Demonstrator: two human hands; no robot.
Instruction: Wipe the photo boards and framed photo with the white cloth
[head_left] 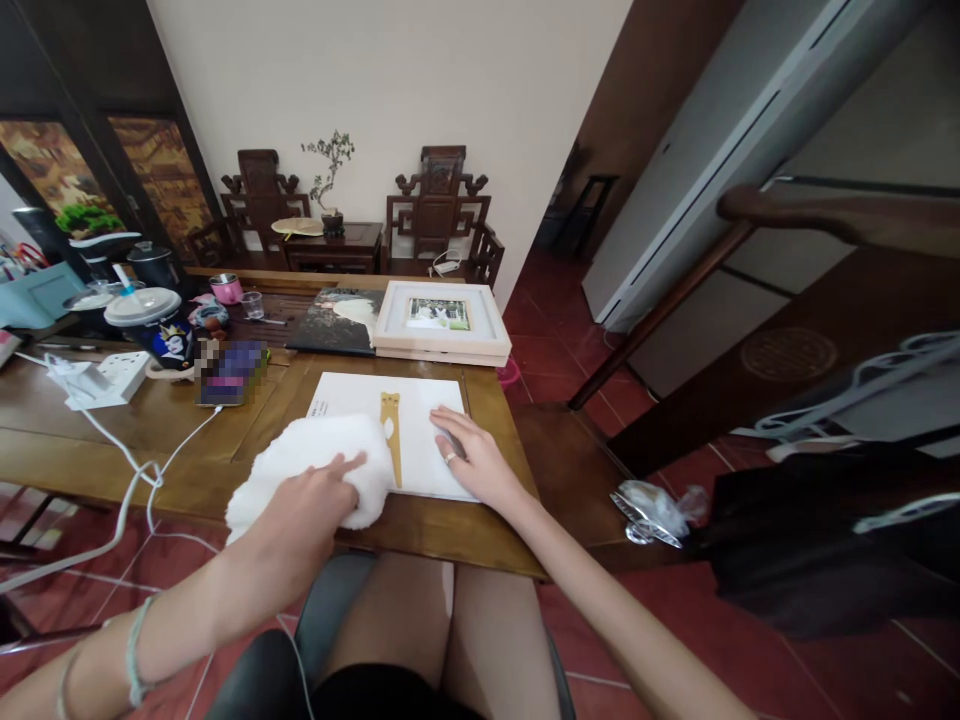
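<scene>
— Knees and a dark seat sit lowest, below the wooden table (pixel 150 440). What's on it?

— White album (pixel 420 420) at the table's near edge. The left hand (pixel 315 500) presses a fluffy white cloth (pixel 300 460) on its left part, fingers curled over it; the right hand (pixel 469 455) lies flat and open on its right side.

— Its look?

— Plain white cover, a tan strip down the middle.

— Beyond it?

— Framed photo (pixel 442 320), then a power strip (pixel 112 378) and lidded cup (pixel 150 320) further left.
</scene>
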